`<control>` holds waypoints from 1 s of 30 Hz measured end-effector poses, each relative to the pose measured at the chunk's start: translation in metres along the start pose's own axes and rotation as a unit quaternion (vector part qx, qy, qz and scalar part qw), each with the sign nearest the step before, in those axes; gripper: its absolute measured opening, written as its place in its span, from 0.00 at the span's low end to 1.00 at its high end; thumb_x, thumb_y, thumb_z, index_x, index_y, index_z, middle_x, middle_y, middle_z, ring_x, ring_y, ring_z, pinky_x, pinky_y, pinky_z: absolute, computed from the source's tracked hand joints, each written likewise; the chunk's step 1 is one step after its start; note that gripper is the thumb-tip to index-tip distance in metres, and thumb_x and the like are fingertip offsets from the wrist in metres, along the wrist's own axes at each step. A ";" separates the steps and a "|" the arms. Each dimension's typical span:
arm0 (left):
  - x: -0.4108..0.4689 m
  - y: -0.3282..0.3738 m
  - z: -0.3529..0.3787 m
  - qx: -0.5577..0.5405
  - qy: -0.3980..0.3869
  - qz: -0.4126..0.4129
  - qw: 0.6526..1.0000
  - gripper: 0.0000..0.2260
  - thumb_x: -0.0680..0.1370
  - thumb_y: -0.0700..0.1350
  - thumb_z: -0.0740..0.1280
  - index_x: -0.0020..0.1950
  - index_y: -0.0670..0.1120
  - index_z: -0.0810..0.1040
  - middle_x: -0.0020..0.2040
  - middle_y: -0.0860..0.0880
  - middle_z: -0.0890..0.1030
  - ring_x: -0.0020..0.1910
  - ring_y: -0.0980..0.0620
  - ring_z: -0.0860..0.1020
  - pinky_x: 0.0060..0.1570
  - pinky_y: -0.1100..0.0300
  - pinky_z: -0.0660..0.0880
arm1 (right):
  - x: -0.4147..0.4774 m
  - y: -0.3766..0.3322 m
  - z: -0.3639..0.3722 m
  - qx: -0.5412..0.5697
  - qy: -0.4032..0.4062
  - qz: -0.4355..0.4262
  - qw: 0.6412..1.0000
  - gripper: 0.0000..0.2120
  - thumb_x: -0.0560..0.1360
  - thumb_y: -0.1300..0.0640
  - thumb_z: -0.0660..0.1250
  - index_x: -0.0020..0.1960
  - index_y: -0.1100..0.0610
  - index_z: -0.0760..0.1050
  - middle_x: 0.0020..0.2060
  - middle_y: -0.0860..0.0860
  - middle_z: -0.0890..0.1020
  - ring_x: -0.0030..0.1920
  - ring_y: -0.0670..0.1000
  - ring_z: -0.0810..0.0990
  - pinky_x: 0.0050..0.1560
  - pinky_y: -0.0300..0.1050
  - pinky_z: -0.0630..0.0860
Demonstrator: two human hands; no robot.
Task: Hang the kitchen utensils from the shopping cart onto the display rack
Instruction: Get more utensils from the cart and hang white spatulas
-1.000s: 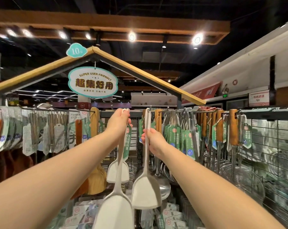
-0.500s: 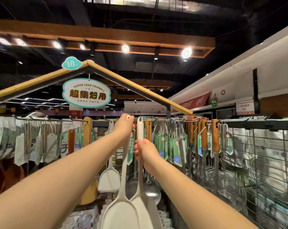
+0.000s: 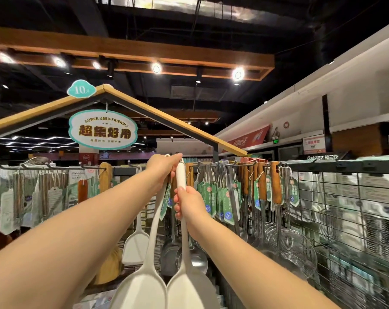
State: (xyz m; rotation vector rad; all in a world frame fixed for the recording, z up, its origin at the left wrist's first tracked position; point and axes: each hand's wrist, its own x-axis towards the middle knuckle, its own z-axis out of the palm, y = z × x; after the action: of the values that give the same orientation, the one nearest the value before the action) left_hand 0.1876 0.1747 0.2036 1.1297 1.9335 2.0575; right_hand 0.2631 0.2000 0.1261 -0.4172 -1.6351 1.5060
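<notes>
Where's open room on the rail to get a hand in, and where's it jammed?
Loosest: the rail between the wooden spatula and the left hand, where only one hung white turner sits. Jammed: right of the right hand, green-tagged steel utensils and wooden-handled tools hang packed together. Left hooks carry packaged sets too. Each hand grips a white spatula.

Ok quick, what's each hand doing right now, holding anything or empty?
Left hand: grips the left white spatula at its handle top.
Right hand: grips the right white spatula around its handle.
</notes>
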 end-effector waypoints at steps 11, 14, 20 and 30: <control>-0.030 0.004 -0.011 -0.018 -0.001 0.072 0.997 0.15 0.77 0.54 0.65 0.39 0.43 0.77 0.32 0.47 0.74 0.35 0.49 0.73 0.43 0.54 0.71 | -0.027 -0.002 -0.004 -0.084 0.024 -0.098 0.991 0.10 0.82 0.55 0.53 0.47 0.54 0.70 0.34 0.47 0.71 0.31 0.45 0.68 0.33 0.37 0.66; -0.051 0.004 -0.020 -0.004 0.025 0.099 0.995 0.17 0.78 0.52 0.63 0.33 0.44 0.72 0.29 0.47 0.73 0.29 0.51 0.71 0.35 0.59 0.69 | -0.042 0.001 0.002 -0.105 0.023 -0.111 0.988 0.10 0.82 0.54 0.52 0.44 0.52 0.69 0.33 0.47 0.70 0.33 0.46 0.68 0.34 0.40 0.66; -0.103 -0.022 -0.063 0.050 0.113 0.111 0.986 0.18 0.78 0.51 0.63 0.30 0.46 0.70 0.28 0.50 0.72 0.27 0.58 0.70 0.30 0.63 0.66 | -0.087 0.026 0.034 -0.109 -0.049 -0.111 0.987 0.11 0.81 0.51 0.55 0.55 0.55 0.72 0.45 0.51 0.77 0.46 0.50 0.75 0.47 0.47 0.70; -0.244 -0.095 -0.213 0.095 0.268 -0.007 0.959 0.15 0.79 0.50 0.63 0.32 0.48 0.69 0.28 0.49 0.74 0.24 0.56 0.73 0.28 0.63 0.71 | -0.232 0.109 0.172 0.074 -0.254 0.021 0.964 0.22 0.80 0.44 0.54 0.69 0.55 0.69 0.62 0.51 0.77 0.63 0.49 0.74 0.64 0.42 0.69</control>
State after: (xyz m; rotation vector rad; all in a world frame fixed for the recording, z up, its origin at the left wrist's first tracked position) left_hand 0.2051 -0.1137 0.0293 0.6086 2.4030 2.3956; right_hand 0.2358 -0.0569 -0.0429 0.0282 -1.8863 1.8581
